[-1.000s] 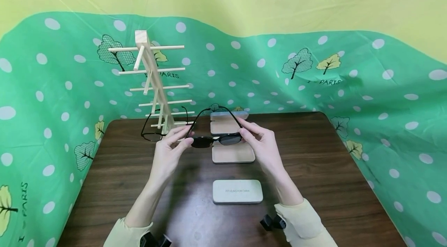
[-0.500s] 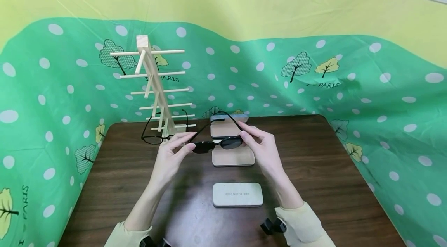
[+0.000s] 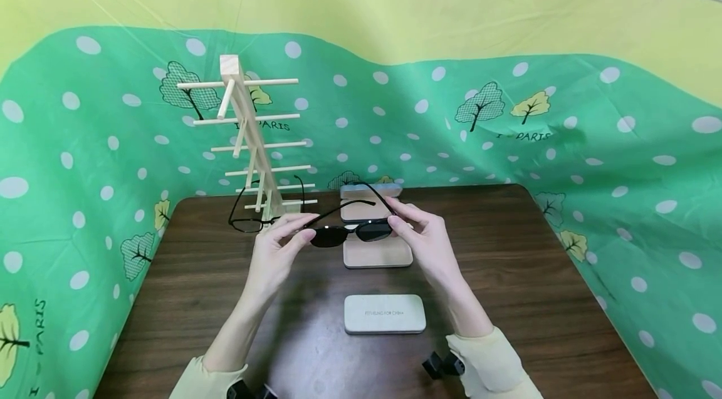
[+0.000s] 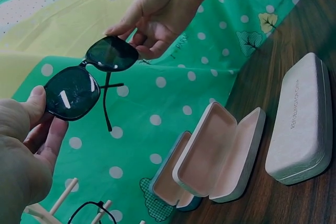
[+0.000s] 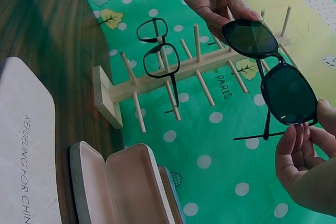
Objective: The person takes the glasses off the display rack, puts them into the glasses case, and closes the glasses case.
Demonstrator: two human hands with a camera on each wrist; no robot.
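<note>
Both hands hold a pair of black sunglasses (image 3: pixel 375 231) by the outer ends of the frame, raised over the middle of the table. The left hand (image 3: pixel 276 255) pinches the left end between thumb and fingers; one temple there slants inward behind the lenses. At the other end the right hand (image 3: pixel 424 239) grips near the hinge, with that temple pointing away. In the left wrist view the two temples cross below the dark lenses (image 4: pixel 72 94). Under the sunglasses stands an open glasses case (image 3: pixel 378 255) with a pink lining.
A wooden peg rack (image 3: pixel 248 117) stands at the back left, with black-framed glasses (image 5: pixel 161 60) on its lower pegs. Behind the open case is another open, blue-edged case (image 3: pixel 369 188). A closed white case (image 3: pixel 385 314) lies nearer on the dark table (image 3: pixel 524 299).
The left temple of the sunglasses has swung inward toward the right. Both hands keep their grip at almost the same spot; the view has shifted slightly.
</note>
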